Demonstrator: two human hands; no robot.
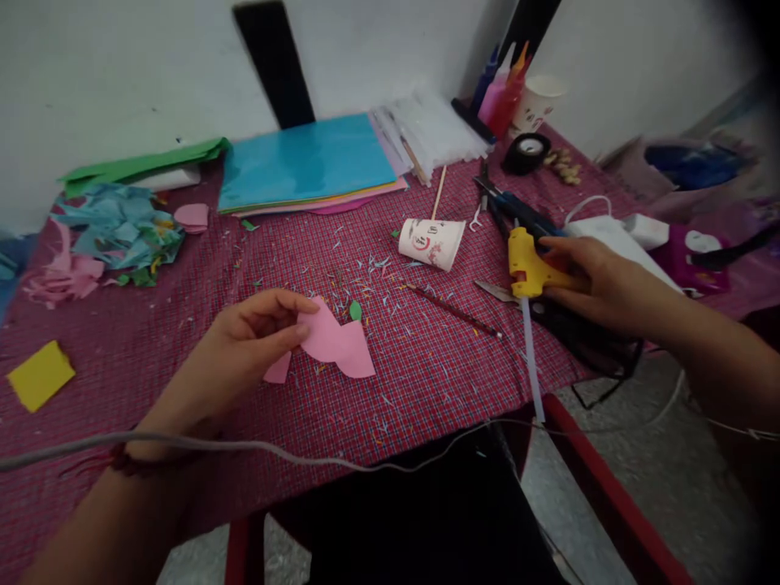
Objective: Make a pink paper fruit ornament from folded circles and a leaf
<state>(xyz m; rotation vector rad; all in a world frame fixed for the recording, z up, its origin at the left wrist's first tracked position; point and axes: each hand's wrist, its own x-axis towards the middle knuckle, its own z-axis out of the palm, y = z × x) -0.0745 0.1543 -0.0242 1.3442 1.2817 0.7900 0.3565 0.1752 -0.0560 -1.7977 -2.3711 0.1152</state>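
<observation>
My left hand (256, 337) pinches a pink paper piece (326, 335) between thumb and fingers, held over the table. Another bit of pink paper shows below those fingers, and a small green paper leaf (356, 311) lies just beyond. On the right, my right hand (600, 284) grips a yellow glue gun (526, 264) by its handle. A long translucent glue stick (530, 357) sticks out of the gun toward the table's front edge. Between my hands lies a dark patterned pencil (454, 312), and scissors (496, 291) are partly hidden beside the gun.
A checked tablecloth (201, 325) is strewn with tiny paper scraps. A paper cup (431, 242) lies tipped over. Blue sheets (310, 162) are stacked at the back, near black tape (526, 153) and glue bottles (505, 97). A grey cable (274, 453) crosses the foreground.
</observation>
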